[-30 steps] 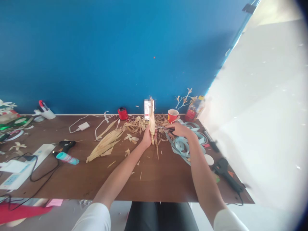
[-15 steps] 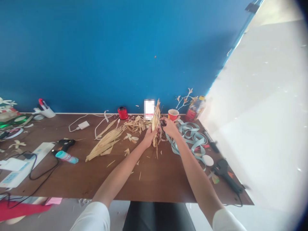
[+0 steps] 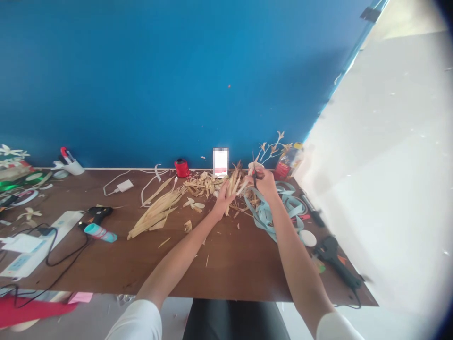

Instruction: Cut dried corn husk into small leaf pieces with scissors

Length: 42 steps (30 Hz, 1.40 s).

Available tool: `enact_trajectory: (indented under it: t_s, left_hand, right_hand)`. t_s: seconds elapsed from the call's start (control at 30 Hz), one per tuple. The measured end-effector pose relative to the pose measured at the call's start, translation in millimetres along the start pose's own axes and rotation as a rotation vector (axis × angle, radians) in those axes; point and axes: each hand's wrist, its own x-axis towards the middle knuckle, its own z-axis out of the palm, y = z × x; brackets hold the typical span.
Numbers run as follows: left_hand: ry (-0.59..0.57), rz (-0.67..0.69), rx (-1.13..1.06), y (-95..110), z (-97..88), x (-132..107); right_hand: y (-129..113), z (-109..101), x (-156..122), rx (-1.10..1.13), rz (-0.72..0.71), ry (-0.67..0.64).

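My left hand (image 3: 222, 202) is closed round a bundle of dried corn husk (image 3: 233, 182) near the middle of the table. To its right, my right hand (image 3: 264, 183) grips dark scissors (image 3: 255, 175), their blades pointing up. A pale husk strip (image 3: 242, 188) stretches between the bundle and my right fingers; whether they pinch it is unclear. Left of my left hand lie a larger husk bundle (image 3: 155, 215) and a small husk flower (image 3: 194, 204). Husk scraps (image 3: 202, 184) are heaped behind it.
Light blue ribbon (image 3: 264, 215) lies tangled under my right forearm. A glue gun (image 3: 336, 262) is at the right edge, another (image 3: 99, 215) at left near a power strip (image 3: 46, 243). A paper cup (image 3: 255, 166), red spool (image 3: 181, 168) and bright screen (image 3: 221, 163) stand along the wall.
My right hand with the scissors has moved right, away from the bundle, and the blades now point up. The husk bundle has tilted to the right, and a pale strip reaches out from it.
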Motion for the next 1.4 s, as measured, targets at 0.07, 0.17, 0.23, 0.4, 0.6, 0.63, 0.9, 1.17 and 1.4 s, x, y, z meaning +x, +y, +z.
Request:
enact_trajectory:
  t_s: [0.07, 0.17, 0.23, 0.4, 0.6, 0.63, 0.9, 1.17, 1.4]
  left_hand:
    - [-0.036, 0.098, 0.084, 3.3, 2.3, -2.4]
    - [-0.044, 0.11, 0.129, 3.7, 4.5, -3.9]
    - [-0.014, 0.074, 0.129, 1.3, 4.4, -3.2]
    - [-0.034, 0.062, 0.256, -6.4, 0.1, -0.1]
    - [-0.016, 0.119, 0.324, -8.3, -4.7, 1.7]
    - [-0.022, 0.123, 0.339, -8.2, -5.1, 1.9]
    - [-0.014, 0.119, 0.32, -12.0, -2.8, 1.9]
    - [0.043, 0.084, 0.274, -16.9, -7.2, 5.3]
    - [0.082, 0.09, 0.229, -19.2, -12.3, 7.7]
  right_hand:
    - [-3.6, 0.8, -2.0, 0.072, -0.002, -0.089]
    - [-7.9, 5.3, -5.7, 0.076, -0.023, -0.238]
    - [-8.8, 9.7, -7.6, 0.054, -0.025, -0.305]
    - [-7.2, 19.7, -9.9, 0.049, -0.034, -0.316]
    - [-3.3, 22.2, -9.9, 0.106, -0.015, -0.293]
    - [-2.9, 22.4, -9.8, 0.094, -0.013, -0.284]
    - [-7.2, 33.3, -14.2, 0.054, 0.004, -0.29]
    - [-7.5, 41.3, -19.0, -0.047, -0.023, -0.256]
    - [-0.8, 37.0, -16.6, 0.094, -0.008, -0.389]
